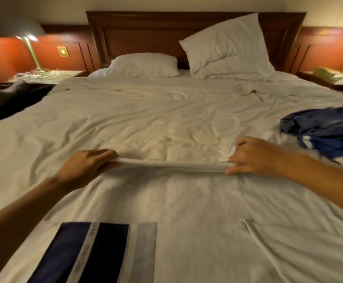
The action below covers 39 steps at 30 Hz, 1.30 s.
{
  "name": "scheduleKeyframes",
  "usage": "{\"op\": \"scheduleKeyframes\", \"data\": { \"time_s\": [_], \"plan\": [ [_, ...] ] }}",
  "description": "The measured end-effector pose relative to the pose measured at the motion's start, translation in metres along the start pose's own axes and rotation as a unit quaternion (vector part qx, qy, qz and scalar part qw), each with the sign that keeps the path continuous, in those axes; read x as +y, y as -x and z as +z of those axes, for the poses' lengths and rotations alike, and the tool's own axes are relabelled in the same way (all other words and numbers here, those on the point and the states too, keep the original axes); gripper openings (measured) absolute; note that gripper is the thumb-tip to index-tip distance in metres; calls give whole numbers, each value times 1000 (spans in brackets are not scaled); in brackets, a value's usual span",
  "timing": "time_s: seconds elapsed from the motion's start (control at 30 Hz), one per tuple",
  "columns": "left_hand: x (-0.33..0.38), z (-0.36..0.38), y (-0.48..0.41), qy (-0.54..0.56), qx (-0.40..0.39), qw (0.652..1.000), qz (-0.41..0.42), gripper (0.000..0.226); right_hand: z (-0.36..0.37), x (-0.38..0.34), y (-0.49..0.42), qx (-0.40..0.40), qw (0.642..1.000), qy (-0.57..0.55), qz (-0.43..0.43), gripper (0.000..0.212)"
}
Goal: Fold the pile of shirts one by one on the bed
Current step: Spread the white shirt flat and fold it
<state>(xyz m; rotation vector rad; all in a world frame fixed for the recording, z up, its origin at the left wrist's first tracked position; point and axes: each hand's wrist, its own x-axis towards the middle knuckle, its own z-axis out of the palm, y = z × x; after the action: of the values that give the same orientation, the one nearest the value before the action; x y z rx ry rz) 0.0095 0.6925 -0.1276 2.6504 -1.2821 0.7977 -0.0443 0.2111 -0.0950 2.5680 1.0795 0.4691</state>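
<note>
The left grip and right grip each pinch one end of the raised far edge of the white shirt with dark blue, black and grey stripes, probably keeping it taut for a straight fold. It lies spread on the white-sheeted bed, the crumpled blue pile of shirts just beside the right grip. Two white pillows rest against the dark wooden headboard.
</note>
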Motion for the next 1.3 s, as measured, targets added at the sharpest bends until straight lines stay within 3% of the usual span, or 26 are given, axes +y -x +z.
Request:
{"op": "scheduleKeyframes", "data": {
  "time_s": [0.07,0.17,0.23,0.3,0.37,0.5,0.57,0.7,0.77,1.0,1.1,1.2,1.3],
  "plan": [
    [12,-18,24,-20,-20,1000,12,48,-24,-38,18,12,999,1,35,64],
    [33,-36,54,-56,-119,991,-7,53,-54,-93,39,-125,972,-86,178,48],
    [47,-41,72,-64,-201,973,-92,68,-60,-120,47,-176,941,-128,258,47],
    [50,-39,92,-55,-199,965,-165,78,-62,-143,54,-175,923,-126,318,47],
    [53,-38,106,-68,-217,951,-208,67,-55,-162,53,-130,922,-81,356,43],
    [70,-53,108,-80,-253,891,-368,41,-37,-181,35,-12,926,-136,352,35],
    [77,-60,104,-80,-260,875,-402,38,-29,-184,25,-32,909,-236,341,39],
    [63,-55,105,-83,-301,846,-432,39,-19,-195,5,-99,839,-401,354,62],
    [50,-47,106,-51,-290,827,-478,51,-14,-199,-5,-115,832,-407,358,58],
    [6,-34,88,27,-138,796,-589,81,-6,-203,-54,-193,832,-341,392,54],
    [-10,-33,79,92,-138,769,-618,69,-2,-210,-78,-206,832,-310,411,59],
    [-26,-30,79,120,-108,778,-607,50,6,-221,-89,-211,835,-273,428,64],
    [-36,-31,84,130,-62,785,-602,48,13,-231,-87,-192,845,-233,442,67]
  ]
}}
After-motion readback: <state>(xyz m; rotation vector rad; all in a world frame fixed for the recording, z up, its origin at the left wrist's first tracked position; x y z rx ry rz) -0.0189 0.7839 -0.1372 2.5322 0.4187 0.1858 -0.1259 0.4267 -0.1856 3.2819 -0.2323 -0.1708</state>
